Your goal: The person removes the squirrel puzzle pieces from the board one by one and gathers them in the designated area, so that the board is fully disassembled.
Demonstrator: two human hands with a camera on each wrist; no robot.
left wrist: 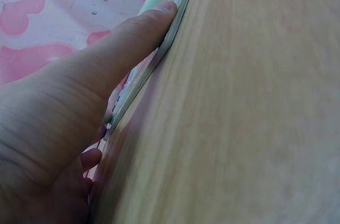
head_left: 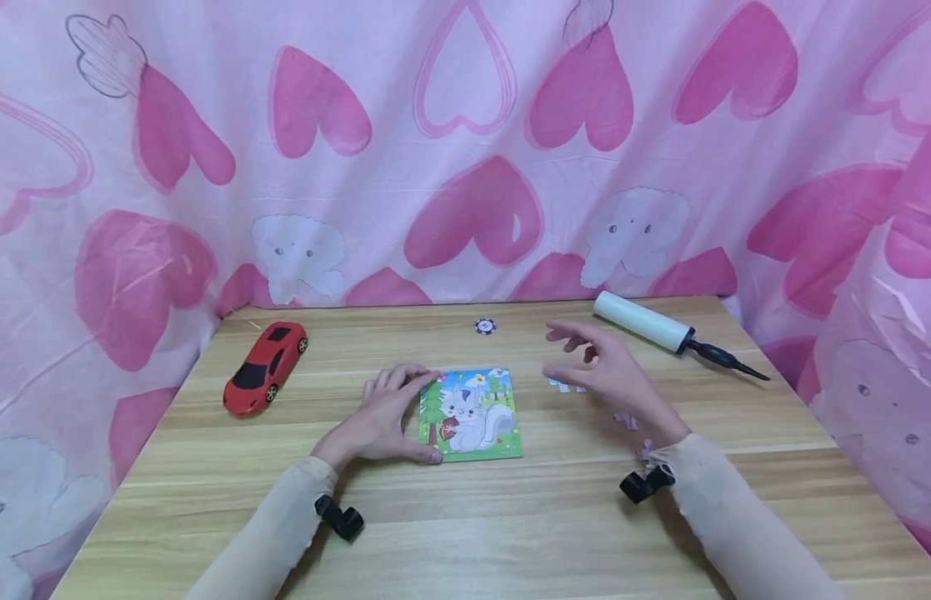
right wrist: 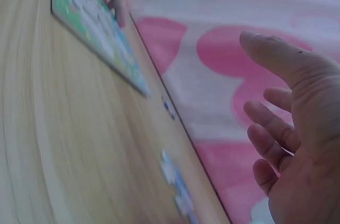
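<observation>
A square jigsaw board (head_left: 476, 429) with a squirrel picture lies flat on the wooden table. My left hand (head_left: 382, 417) holds it at its left side, thumb on the near-left corner and forefinger at the far-left corner. In the left wrist view the thumb (left wrist: 143, 27) lies along the board's near edge. My right hand (head_left: 608, 367) hovers right of the board with fingers loosely bent and nothing between them. Loose jigsaw pieces (head_left: 566, 387) lie below that hand, partly hidden by it; more purplish pieces (head_left: 626, 420) are scattered by the right wrist.
At the far left stands a red toy car (head_left: 266, 367). A black-and-white poker chip (head_left: 485, 326) lies behind the board. A pale hand pump (head_left: 645, 322) with a black nozzle rests at the back right. A pink heart-patterned curtain (head_left: 473, 208) hangs behind the table.
</observation>
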